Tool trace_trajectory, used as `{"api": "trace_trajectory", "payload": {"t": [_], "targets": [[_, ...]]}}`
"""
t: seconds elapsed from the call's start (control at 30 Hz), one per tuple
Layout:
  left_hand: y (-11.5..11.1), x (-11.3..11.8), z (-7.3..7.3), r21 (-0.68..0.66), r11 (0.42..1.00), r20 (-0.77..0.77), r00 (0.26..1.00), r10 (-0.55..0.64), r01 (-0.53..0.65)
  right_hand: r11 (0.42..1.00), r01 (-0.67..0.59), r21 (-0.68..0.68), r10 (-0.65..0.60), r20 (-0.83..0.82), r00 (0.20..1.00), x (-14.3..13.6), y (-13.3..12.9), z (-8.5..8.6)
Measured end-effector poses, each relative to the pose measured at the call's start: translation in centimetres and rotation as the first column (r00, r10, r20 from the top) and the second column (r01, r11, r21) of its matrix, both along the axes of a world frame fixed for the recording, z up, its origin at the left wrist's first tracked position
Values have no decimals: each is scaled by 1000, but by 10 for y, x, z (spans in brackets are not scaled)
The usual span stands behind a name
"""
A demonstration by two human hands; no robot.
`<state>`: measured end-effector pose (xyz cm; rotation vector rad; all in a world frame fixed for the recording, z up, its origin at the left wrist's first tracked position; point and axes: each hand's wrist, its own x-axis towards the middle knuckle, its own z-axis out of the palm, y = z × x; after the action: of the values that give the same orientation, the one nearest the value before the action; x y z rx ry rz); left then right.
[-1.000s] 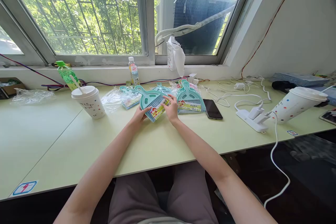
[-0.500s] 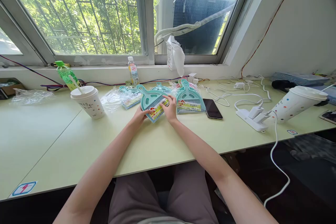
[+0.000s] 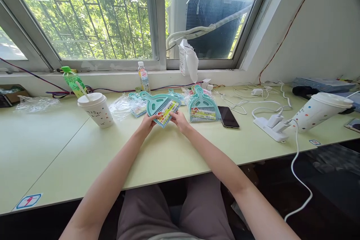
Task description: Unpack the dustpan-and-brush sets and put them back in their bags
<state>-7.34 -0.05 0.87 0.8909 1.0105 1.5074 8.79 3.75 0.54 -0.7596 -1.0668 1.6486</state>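
Observation:
A teal dustpan and brush set [image 3: 159, 103] with a yellow label is tilted above the table, its handle pointing up and left. My left hand [image 3: 148, 123] grips its lower left edge, thumb on the front. On the lower right edge, my right hand [image 3: 178, 119] is closed with its thumb at the label. Just right of my hands, a stack of similar teal dustpans [image 3: 203, 105] in clear wrap rests on the table. More packaged teal pieces [image 3: 138, 109] lie behind the held set, partly hidden by it.
A white cup [image 3: 97, 110] and green-capped bottle [image 3: 73, 81] stand left; a small bottle [image 3: 143, 77] stands near the sill. Crumpled plastic [image 3: 120, 107] lies between. Rightward are a phone [image 3: 228, 116], power strip [image 3: 270, 129], cables and a tilted cup [image 3: 320, 112].
My right hand has slid down from the label's front to the set's lower right edge, uncovering more of the label. The set has shifted slightly up and left.

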Motion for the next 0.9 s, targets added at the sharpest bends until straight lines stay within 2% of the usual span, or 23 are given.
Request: {"api": "trace_trajectory", "payload": {"t": [0.17,0.27,0.33,0.37,0.4,0.43,0.47,0.5,0.57,0.6,0.63,0.67,0.7,0.77,0.9], "targets": [[-1,-3,0,-37,998,-79,995,-56,53,998,33,-59,-35,-27,999,0,3,-5],[-2,-10,7,-58,982,-129,974,-184,178,998,43,-56,-46,-50,998,5,7,-3],[-1,-15,12,-73,977,-149,967,-208,199,997,57,-55,-60,-57,997,8,9,-2],[-1,-18,14,-65,987,-190,969,-160,150,996,66,-53,-69,-56,996,9,9,-2],[0,-21,16,-35,998,-267,962,-62,55,996,73,-50,-76,-55,996,9,10,-2],[0,-24,17,27,997,-379,923,74,-69,996,79,-46,-81,-54,995,9,10,-3],[0,-28,17,120,974,-505,833,227,-193,996,82,-43,-84,-52,995,9,9,-3],[0,-32,16,229,930,-623,691,368,-289,996,82,-44,-84,-48,995,9,9,-3],[-2,-43,14,416,824,-770,333,545,-386,995,81,-49,-83,-38,996,8,8,-4],[-2,-50,11,467,788,-805,174,566,-401,995,80,-52,-81,-33,996,8,7,-4],[-2,-57,8,490,767,-829,52,557,-414,996,77,-53,-78,-29,997,8,7,-4],[-2,-64,5,494,760,-846,-30,533,-422,996,72,-54,-73,-26,997,8,6,-4],[-2,-71,2,488,763,-859,-76,507,-425,996,65,-53,-66,-22,998,8,6,-4],[0,-82,-4,461,784,-882,-115,457,-416,997,55,-51,-56,-13,998,8,5,-3],[3,-89,-8,382,852,-923,-111,368,-357,997,59,-53,-59,-3,998,8,4,-2]]}}
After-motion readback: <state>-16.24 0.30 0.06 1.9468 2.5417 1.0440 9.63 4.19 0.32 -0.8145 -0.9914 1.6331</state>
